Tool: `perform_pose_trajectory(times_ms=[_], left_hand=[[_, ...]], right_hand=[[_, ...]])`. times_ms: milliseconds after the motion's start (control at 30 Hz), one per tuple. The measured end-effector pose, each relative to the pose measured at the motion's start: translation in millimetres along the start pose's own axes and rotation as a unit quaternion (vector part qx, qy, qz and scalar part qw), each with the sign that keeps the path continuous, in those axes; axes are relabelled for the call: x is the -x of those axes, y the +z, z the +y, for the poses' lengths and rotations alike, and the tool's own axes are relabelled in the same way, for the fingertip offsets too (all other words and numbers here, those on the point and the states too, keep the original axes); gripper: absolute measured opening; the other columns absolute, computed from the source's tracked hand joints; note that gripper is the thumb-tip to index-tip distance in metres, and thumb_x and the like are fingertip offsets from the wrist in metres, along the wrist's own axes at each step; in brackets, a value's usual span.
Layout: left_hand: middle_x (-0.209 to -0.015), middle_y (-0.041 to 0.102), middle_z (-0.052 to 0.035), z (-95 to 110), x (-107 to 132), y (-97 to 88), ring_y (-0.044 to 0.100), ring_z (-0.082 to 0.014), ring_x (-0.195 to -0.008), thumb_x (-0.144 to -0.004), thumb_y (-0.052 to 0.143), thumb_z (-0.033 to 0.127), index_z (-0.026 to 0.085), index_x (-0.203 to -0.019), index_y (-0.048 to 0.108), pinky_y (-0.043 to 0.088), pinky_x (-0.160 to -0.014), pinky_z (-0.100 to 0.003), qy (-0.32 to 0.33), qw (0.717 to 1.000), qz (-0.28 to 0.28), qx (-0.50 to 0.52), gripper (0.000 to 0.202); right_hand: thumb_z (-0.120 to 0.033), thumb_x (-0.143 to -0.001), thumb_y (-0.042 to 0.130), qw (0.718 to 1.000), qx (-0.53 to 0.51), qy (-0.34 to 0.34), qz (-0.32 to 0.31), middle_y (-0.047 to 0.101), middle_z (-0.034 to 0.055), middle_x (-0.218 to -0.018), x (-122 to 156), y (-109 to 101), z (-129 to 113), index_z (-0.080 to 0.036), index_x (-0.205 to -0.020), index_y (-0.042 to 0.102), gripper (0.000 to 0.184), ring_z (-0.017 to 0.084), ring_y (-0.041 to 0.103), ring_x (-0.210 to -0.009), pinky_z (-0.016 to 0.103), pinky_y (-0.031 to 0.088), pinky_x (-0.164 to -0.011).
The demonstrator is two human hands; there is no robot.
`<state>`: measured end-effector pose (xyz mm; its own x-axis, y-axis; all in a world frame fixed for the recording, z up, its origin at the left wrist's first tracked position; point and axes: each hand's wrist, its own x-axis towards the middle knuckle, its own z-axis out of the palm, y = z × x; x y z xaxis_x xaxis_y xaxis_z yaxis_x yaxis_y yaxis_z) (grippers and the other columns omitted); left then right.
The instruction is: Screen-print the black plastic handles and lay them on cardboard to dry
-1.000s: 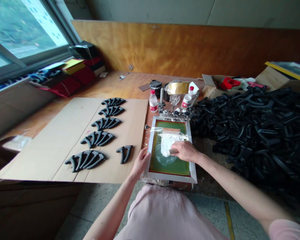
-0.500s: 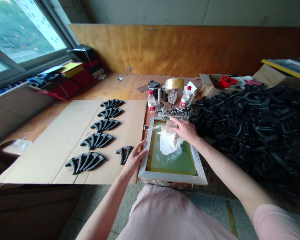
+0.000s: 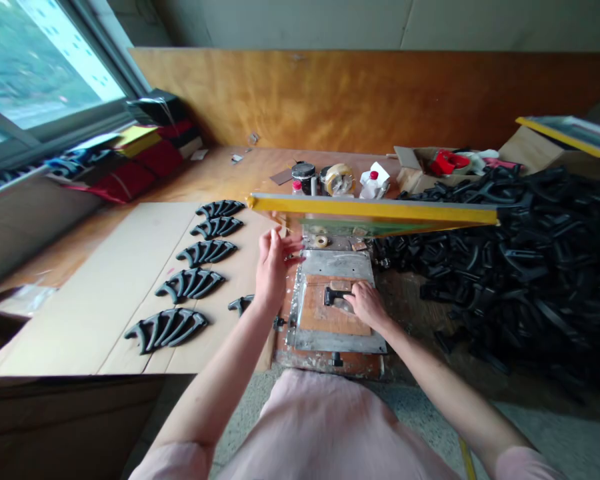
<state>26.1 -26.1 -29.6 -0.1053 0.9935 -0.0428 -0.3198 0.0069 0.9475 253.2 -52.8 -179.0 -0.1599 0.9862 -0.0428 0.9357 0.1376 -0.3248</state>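
A screen printing frame (image 3: 375,208) with yellow edging stands tilted up above its base. Just under its left part is my left hand (image 3: 273,270), fingers apart and holding nothing; the fingertips are blurred, and I cannot tell if they touch the frame. My right hand (image 3: 368,305) grips one end of a black plastic handle-like part (image 3: 333,296). That part lies over the brown board (image 3: 314,317) on the grey metal plate (image 3: 340,263). On the cardboard (image 3: 100,280) to the left, black parts lie in several fanned groups (image 3: 196,283). A separate black piece (image 3: 241,305) is partly behind my left forearm.
A big heap of black parts (image 3: 530,267) covers the right side. Behind the frame stand a black jar (image 3: 304,175), a tape roll (image 3: 340,179) and a red-capped bottle (image 3: 373,183). An open carton (image 3: 407,159) with red items sits at the back right.
The screen frame has swung from flat to tilted up, uncovering the plate and board. My right hand has left the squeegee area and now holds a black part. My left hand has risen.
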Motion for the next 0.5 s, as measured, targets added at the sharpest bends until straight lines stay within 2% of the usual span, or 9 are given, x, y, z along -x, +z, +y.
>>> perform_pose_trajectory(times_ms=[67,100,133,200,267,333,367,433,500], left_hand=[[-0.097,0.072,-0.0113,-32.3,31.9,-2.7,0.069,-0.0211,-0.086,-0.083,0.053,0.065,0.017,-0.108,0.06,0.053,-0.068,-0.03,-0.121,0.991,-0.036,-0.037,0.054],[-0.099,0.072,-0.0149,-49.2,49.5,-4.6,0.069,-0.024,-0.087,-0.081,0.055,0.066,0.015,-0.106,0.062,0.054,-0.067,-0.031,-0.216,0.97,-0.092,-0.061,0.056],[-0.104,0.071,-0.0163,-65.1,66.2,-7.0,0.068,-0.0263,-0.092,-0.081,0.055,0.066,0.016,-0.107,0.062,0.054,-0.068,-0.033,-0.274,0.952,-0.118,-0.063,0.057],[-0.108,0.07,-0.0154,-90.2,91.1,-13.9,0.067,-0.0274,-0.099,-0.081,0.055,0.066,0.017,-0.104,0.062,0.055,-0.073,-0.036,-0.321,0.94,-0.112,-0.032,0.054],[-0.103,0.071,-0.0122,-104.7,99.2,-27.7,0.068,-0.0257,-0.096,-0.078,0.06,0.064,0.017,-0.097,0.061,0.055,-0.074,-0.035,-0.315,0.947,-0.055,-0.007,0.05],[-0.093,0.071,-0.0093,-110.5,91.5,-53.6,0.07,-0.0237,-0.087,-0.074,0.065,0.062,0.016,-0.091,0.06,0.055,-0.07,-0.032,-0.294,0.955,0.003,-0.03,0.049],[-0.09,0.07,-0.0082,-111.1,84.3,-71.8,0.071,-0.0228,-0.084,-0.073,0.066,0.061,0.016,-0.09,0.059,0.055,-0.069,-0.031,-0.279,0.958,0.028,-0.058,0.048],[-0.085,0.069,-0.0071,-109.3,69.4,-117.0,0.071,-0.0213,-0.077,-0.076,0.06,0.06,0.016,-0.089,0.057,0.055,-0.067,-0.031,-0.243,0.956,0.084,-0.139,0.046],[-0.079,0.066,-0.0064,-105.4,59.7,-166.3,0.07,-0.0196,-0.07,-0.083,0.048,0.056,0.016,-0.088,0.056,0.055,-0.064,-0.031,-0.219,0.924,0.138,-0.279,0.042]], right_hand=[[-0.033,-0.095,0.049,0.998,-0.007,0.057,-0.002,0.067,0.011,-0.089,9.6,-0.9,-23.7,-0.016,-0.092,0.058,0.02,0.021,0.062,-0.086,0.029,0.043,-0.073],[-0.034,-0.097,0.046,0.998,-0.02,0.067,0.011,0.067,0.0105,-0.088,15.3,-2.8,-35.7,-0.016,-0.094,0.057,0.021,0.021,0.062,-0.085,0.029,0.043,-0.072],[-0.034,-0.097,0.045,0.998,-0.032,0.051,0.028,0.067,0.01,-0.088,21.2,-4.5,-47.3,-0.017,-0.095,0.057,0.021,0.021,0.061,-0.085,0.029,0.043,-0.073],[-0.032,-0.097,0.047,0.996,-0.051,-0.052,0.053,0.066,0.009,-0.091,30.8,-6.8,-64.9,-0.019,-0.094,0.057,0.017,0.021,0.06,-0.09,0.031,0.044,-0.078],[-0.029,-0.094,0.051,0.982,-0.064,-0.169,0.052,0.066,0.0075,-0.095,34.7,-10.5,-63.3,-0.021,-0.095,0.058,0.011,0.022,0.058,-0.094,0.033,0.045,-0.083],[-0.025,-0.092,0.053,0.977,-0.051,-0.198,0.055,0.066,0.0072,-0.099,33.1,-19.4,-31.8,-0.023,-0.099,0.06,0.01,0.023,0.058,-0.097,0.036,0.046,-0.085],[-0.022,-0.091,0.052,0.983,-0.029,-0.17,0.068,0.066,0.0083,-0.101,31.1,-25.4,-4.5,-0.023,-0.101,0.061,0.014,0.024,0.057,-0.097,0.037,0.047,-0.085],[-0.017,-0.088,0.047,0.992,0.067,-0.055,0.095,0.065,0.0146,-0.097,27.3,-36.7,67.0,-0.02,-0.1,0.063,0.021,0.028,0.057,-0.092,0.041,0.047,-0.079],[-0.016,-0.086,0.039,0.978,0.169,0.067,0.106,0.063,0.0213,-0.085,26.5,-41.6,146.8,-0.015,-0.09,0.065,0.027,0.031,0.057,-0.083,0.044,0.045,-0.067]])
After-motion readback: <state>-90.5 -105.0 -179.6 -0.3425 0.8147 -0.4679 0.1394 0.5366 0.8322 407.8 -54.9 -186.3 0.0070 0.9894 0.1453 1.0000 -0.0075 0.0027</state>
